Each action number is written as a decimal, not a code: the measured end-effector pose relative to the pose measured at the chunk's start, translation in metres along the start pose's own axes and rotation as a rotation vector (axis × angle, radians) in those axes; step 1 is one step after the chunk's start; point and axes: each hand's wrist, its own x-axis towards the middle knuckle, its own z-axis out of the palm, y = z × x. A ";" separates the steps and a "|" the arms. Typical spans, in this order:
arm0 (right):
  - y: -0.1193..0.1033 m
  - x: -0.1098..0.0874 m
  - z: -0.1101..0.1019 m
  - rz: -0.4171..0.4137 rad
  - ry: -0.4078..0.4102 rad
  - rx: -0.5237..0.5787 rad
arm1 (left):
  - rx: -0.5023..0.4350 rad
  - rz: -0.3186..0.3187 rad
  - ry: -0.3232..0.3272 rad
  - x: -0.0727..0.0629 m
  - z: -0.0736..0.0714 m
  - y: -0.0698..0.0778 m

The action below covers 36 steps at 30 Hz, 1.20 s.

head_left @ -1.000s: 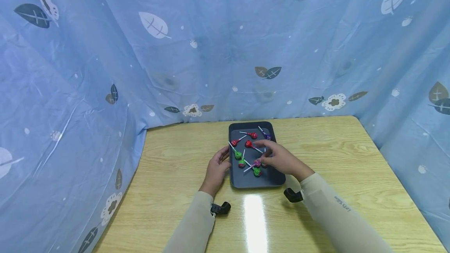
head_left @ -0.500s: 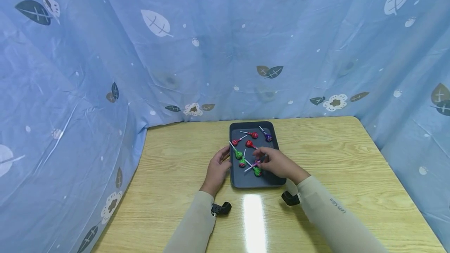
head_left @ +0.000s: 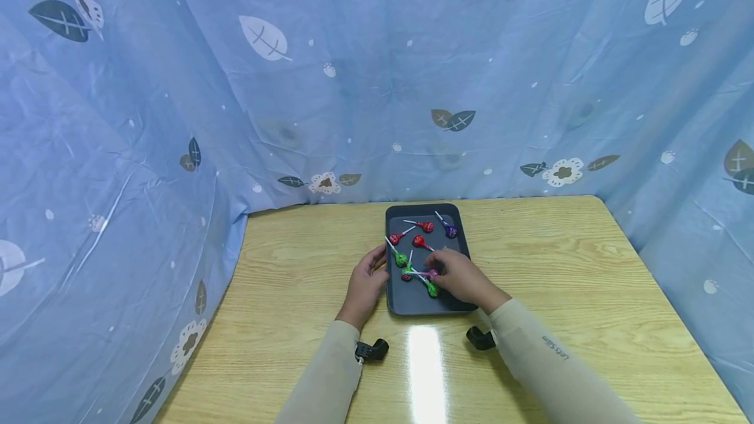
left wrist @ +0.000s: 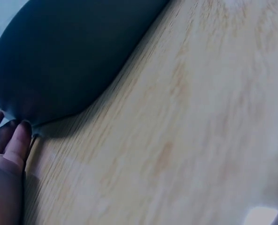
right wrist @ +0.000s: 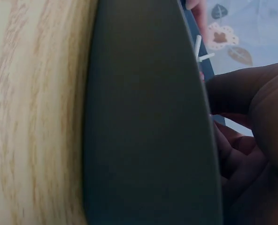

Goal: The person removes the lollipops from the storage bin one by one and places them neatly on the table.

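Observation:
A dark grey tray point(head_left: 406, 304) on the table holds several wrapped lollipops. My right hand point(head_left: 464, 276) reaches in over the tray's right side and pinches a pink lollipop point(head_left: 434, 274) by its wrapped head; the white stick points left. Beneath and beside it lie green lollipops point(head_left: 432, 289), one partly under that stick. At the tray's left wall, my left hand point(head_left: 364, 281) rests with its fingers and thumb against the edge; the left wrist view shows its fingertips point(left wrist: 21, 136) at the tray's underside corner. In the right wrist view the tray wall point(right wrist: 148, 112) hides most of the contents.
Farther back in the tray are red lollipops point(head_left: 419, 241) and a purple lollipop point(head_left: 451, 231). The light wood table point(head_left: 300, 260) ends at a blue patterned curtain point(head_left: 353, 116) behind and at the sides. Each wrist wears a black camera point(head_left: 372, 350).
My right hand has moved slightly left and down onto the pink lollipop, whose stick has swung from slanting to nearly level. The left hand keeps its place at the tray.

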 end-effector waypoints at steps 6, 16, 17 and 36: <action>-0.002 0.000 0.005 0.002 0.006 -0.080 | 0.019 -0.003 0.005 0.001 0.000 -0.001; -0.004 -0.002 0.004 0.003 -0.013 -0.136 | 0.025 -0.011 0.010 -0.001 0.001 0.000; -0.004 -0.002 0.004 0.002 -0.012 -0.143 | 0.024 -0.011 0.011 -0.001 0.001 0.000; 0.001 -0.007 0.007 -0.090 0.088 -0.082 | 0.026 -0.029 0.024 -0.003 0.001 0.002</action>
